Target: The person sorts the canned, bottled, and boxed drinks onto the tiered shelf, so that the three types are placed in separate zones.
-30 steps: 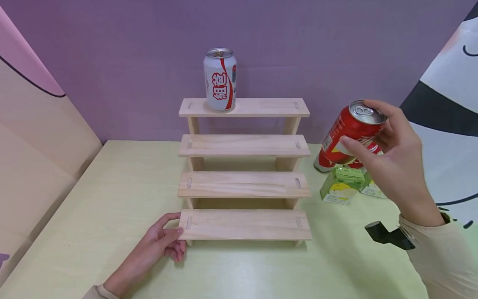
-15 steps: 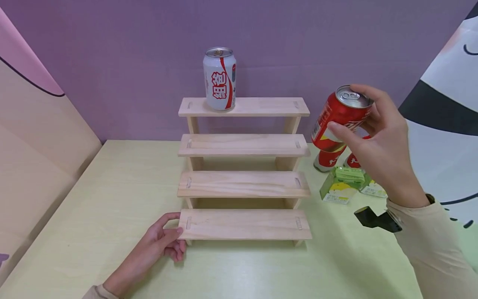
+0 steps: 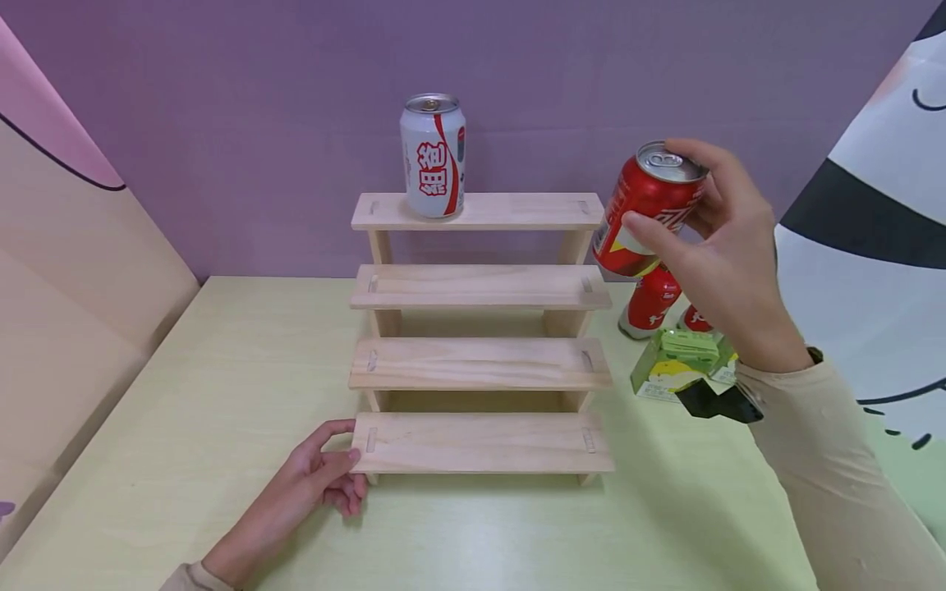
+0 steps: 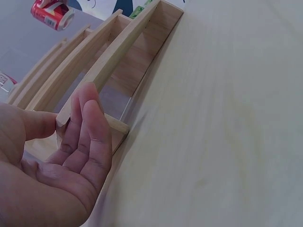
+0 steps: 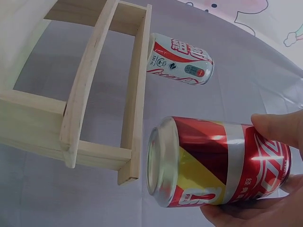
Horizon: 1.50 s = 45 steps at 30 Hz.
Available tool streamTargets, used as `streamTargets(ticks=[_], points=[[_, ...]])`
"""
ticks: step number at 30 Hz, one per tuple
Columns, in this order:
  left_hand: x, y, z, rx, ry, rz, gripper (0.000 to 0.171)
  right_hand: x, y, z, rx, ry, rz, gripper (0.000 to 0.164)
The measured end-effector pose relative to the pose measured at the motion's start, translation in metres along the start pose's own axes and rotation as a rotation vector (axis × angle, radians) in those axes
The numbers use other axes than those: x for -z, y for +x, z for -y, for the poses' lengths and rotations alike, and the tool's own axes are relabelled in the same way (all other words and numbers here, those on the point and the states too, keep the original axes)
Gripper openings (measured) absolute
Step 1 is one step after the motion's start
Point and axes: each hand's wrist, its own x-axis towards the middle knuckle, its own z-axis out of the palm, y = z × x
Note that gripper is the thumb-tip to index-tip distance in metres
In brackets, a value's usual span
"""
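A stepped wooden rack [image 3: 480, 287] with several tiers stands mid-table. My left hand [image 3: 314, 476] grips the left end of its lowest tier, the thumb on top; the left wrist view shows the fingers under the board. A red soda can [image 3: 649, 209] with a yellow patch is held in my right hand [image 3: 739, 254], tilted slightly, in the air right of the top tier. In the right wrist view that can's silver base [image 5: 158, 161] is near the rack's top board [image 5: 137, 94], apart from it. Upright on the top tier, left of its middle, is a white soda can [image 3: 433, 156].
Right of the rack stand more red cans [image 3: 650, 305], partly hidden behind my right hand and the held can. Green cartons [image 3: 676, 357] sit in front of them. A purple backdrop [image 3: 281, 139] rises behind the rack; a printed panel [image 3: 865, 246] borders the right side.
My right hand has carried the red can left and upward, closer to the top tier. The left hand keeps its grip on the rack's lowest tier.
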Motion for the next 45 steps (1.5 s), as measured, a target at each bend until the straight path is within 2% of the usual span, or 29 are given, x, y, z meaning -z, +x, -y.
streamTargets(ticks=[5, 14, 25, 40, 45], points=[[-0.001, 0.001, 0.003, 0.024, 0.006, -0.014, 0.048, -0.004, 0.006, -0.001, 0.006, -0.007, 0.006, 0.064], [-0.001, 0.001, 0.005, 0.019, 0.008, -0.022, 0.048, -0.015, 0.018, -0.003, 0.017, -0.021, 0.0, 0.063], [0.0, 0.001, 0.004, -0.004, 0.021, -0.016, 0.046, -0.033, 0.038, -0.005, 0.047, 0.02, -0.036, 0.061], [0.001, -0.001, 0.003, -0.027, 0.029, -0.005, 0.049, -0.057, 0.066, -0.008, -0.02, 0.124, -0.019, 0.059], [0.001, 0.0, 0.001, -0.037, 0.015, -0.001, 0.049, -0.064, 0.074, -0.01, -0.039, 0.123, -0.022, 0.06]])
